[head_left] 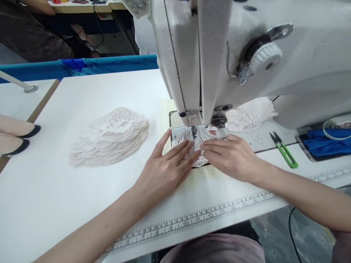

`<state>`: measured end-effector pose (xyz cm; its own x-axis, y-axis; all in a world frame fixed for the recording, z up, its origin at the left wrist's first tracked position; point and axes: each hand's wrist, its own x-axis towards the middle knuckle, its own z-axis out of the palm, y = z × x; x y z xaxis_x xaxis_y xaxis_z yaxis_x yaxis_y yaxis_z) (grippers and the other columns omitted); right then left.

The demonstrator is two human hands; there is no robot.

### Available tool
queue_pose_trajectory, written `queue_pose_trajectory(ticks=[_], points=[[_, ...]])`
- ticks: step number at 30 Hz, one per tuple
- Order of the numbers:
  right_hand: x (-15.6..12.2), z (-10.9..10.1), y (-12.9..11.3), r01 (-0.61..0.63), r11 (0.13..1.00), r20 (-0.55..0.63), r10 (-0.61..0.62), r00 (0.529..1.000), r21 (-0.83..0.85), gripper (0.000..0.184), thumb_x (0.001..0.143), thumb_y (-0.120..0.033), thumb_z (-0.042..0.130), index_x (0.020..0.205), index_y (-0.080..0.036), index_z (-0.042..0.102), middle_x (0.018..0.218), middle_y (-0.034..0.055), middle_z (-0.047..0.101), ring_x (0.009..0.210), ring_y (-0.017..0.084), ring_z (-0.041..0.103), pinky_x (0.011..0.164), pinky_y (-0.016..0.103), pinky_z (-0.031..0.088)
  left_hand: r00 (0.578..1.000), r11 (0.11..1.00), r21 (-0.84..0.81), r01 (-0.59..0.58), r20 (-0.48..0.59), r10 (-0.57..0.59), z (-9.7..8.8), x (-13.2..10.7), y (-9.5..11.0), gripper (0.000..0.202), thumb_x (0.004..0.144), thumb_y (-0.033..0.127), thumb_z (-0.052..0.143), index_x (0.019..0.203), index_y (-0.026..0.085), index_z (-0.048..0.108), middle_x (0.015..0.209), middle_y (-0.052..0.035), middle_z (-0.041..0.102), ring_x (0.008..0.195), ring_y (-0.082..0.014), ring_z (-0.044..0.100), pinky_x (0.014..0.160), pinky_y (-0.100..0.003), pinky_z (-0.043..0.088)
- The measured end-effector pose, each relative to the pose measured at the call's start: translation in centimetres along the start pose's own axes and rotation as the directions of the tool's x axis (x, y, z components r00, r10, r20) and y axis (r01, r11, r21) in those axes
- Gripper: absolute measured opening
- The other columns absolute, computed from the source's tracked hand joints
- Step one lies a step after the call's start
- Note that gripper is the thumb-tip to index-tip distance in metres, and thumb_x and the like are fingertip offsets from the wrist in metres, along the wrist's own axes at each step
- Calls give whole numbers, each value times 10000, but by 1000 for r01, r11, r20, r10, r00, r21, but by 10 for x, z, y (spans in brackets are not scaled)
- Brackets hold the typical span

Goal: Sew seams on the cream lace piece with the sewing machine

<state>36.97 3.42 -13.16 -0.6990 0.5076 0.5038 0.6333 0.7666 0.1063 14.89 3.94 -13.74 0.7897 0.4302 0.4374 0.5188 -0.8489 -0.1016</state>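
A piece of white lace [201, 160] lies under the presser foot [194, 131] of a white sewing machine [216, 54]. My left hand [167, 164] rests flat on the lace's left side, thumb spread and fingers stretched toward the foot. From the right, my right hand [231, 155] lays its outstretched fingers on the lace's other edge; part of its thumb is hidden by the machine. More white lace [251, 115] lies behind the needle area, to the right. To the left of my hands sits a stack of cream lace pieces [115, 135].
Green thread snips [285, 151] lie right of my right hand, beside a tray [307, 149] with blue cloth [327, 142]. A printed ruler [192, 223] runs along the front edge. Blue cloth [117, 65] borders the back. A person's arm [41, 5] shows at upper left.
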Motion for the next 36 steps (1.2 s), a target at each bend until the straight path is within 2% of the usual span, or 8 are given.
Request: queue_pose_trajectory(ticks=[5, 10, 15, 18, 24, 29, 33, 36], points=[[1, 5, 4, 5, 1000, -32, -5, 999, -22, 258, 905, -35, 482, 784, -153, 677, 923, 25, 768, 890, 143, 711, 959, 321, 512, 1000, 1000, 4, 22, 11, -22, 2, 2, -6, 273, 964, 184, 503, 1203, 157, 632, 1190, -130, 686, 1122, -257, 654, 1135, -660, 296], [5, 8, 10, 11, 998, -20, -12, 1000, -62, 264, 899, -21, 472, 794, -150, 677, 844, 17, 766, 760, 135, 702, 912, 326, 534, 999, 999, 18, 31, 7, -32, 5, 8, -11, 271, 973, 181, 495, 1217, 152, 609, 1184, -132, 687, 1122, -255, 654, 1123, -675, 297], [7, 11, 14, 8, 995, -22, -11, 1000, -104, 242, 877, -2, 477, 811, -128, 674, 797, 25, 757, 744, 140, 692, 920, 322, 525, 998, 998, 11, 57, 18, -58, 10, 8, -18, 286, 991, 211, 451, 1229, 175, 603, 1229, -115, 669, 1169, -255, 625, 1148, -673, 251], [7, 15, 14, -15, 991, -27, 12, 1000, -131, 259, 881, -2, 459, 858, -144, 675, 785, 8, 753, 755, 137, 685, 919, 318, 521, 997, 997, 9, 73, -5, -73, 12, 9, -19, 272, 980, 214, 461, 1194, 210, 627, 1221, -85, 680, 1162, -248, 630, 1146, -655, 279], [1, 14, 10, 0, 995, -33, -4, 999, -97, 234, 897, -34, 495, 884, -147, 700, 938, 23, 766, 803, 137, 702, 967, 343, 503, 997, 999, 35, 9, -80, -7, 7, 9, -10, 209, 904, 166, 573, 1078, 172, 687, 1111, -80, 725, 1010, -234, 687, 1102, -574, 407], [-4, 11, 4, -8, 998, -41, 6, 999, -60, 225, 922, -74, 505, 944, -146, 717, 1051, 39, 750, 987, 153, 698, 989, 337, 504, 999, 999, 35, -2, -50, 3, 1, 1, 1, 267, 920, 194, 562, 1172, 148, 638, 1133, -94, 719, 1063, -242, 679, 1126, -570, 395], [-6, 11, 2, -13, 998, -36, 11, 999, -55, 212, 919, -79, 519, 952, -138, 720, 1049, 40, 750, 990, 155, 700, 1011, 339, 498, 999, 1000, 17, 14, -34, -14, 1, -1, 0, 264, 930, 208, 555, 1180, 176, 634, 1128, -61, 724, 1078, -228, 675, 1145, -567, 373], [-5, 11, 3, -22, 999, -28, 20, 999, -49, 216, 925, -88, 515, 948, -140, 723, 1038, 39, 752, 962, 156, 706, 1010, 345, 503, 999, 1000, 13, 10, -47, -9, 2, 0, -2, 270, 921, 216, 577, 1176, 148, 635, 1116, -81, 727, 1068, -239, 680, 1160, -575, 346]])
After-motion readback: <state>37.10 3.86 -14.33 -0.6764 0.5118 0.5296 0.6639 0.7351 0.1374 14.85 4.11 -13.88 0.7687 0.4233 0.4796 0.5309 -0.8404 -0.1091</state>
